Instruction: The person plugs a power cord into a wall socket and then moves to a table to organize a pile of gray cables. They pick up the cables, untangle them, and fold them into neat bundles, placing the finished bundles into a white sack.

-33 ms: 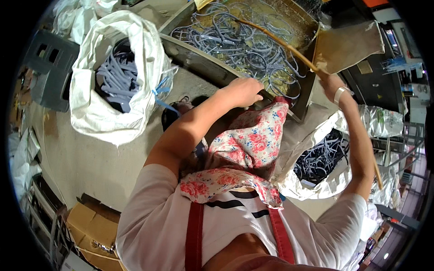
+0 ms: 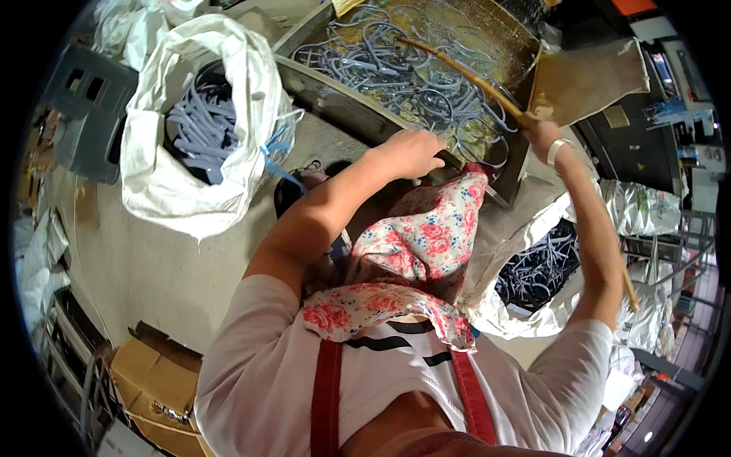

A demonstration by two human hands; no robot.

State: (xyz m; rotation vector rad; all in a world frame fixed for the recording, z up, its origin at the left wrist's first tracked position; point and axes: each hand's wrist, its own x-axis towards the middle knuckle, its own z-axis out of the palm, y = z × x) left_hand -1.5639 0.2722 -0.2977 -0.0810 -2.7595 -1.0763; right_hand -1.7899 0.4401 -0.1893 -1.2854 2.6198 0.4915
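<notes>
Left hand (image 2: 411,152): the forearm extends up and forward from the shoulder, elbow bent. The hand lies palm down on the near rim of the metal tank (image 2: 335,99), fingers curled over the edge. The grip is closed loosely on the rim and holds no loose item.

Right hand (image 2: 542,135): the arm is raised, with the forearm running steeply up along the right side of the view and a pale band at the wrist. The grip is wrapped fully around the wooden stick (image 2: 464,72). From the fist the stick slants up and left into the tank, its far end among the grey plastic loops (image 2: 396,76) lying in yellowish liquid. A further length of the stick shows below the elbow.

A flowered cloth (image 2: 426,244) hangs in front of the chest. A white sack (image 2: 198,190) of grey strips stands left of the tank on the floor. A second open sack (image 2: 533,305) of similar parts sits under the right arm. Cardboard boxes (image 2: 145,381) lie at lower left.
</notes>
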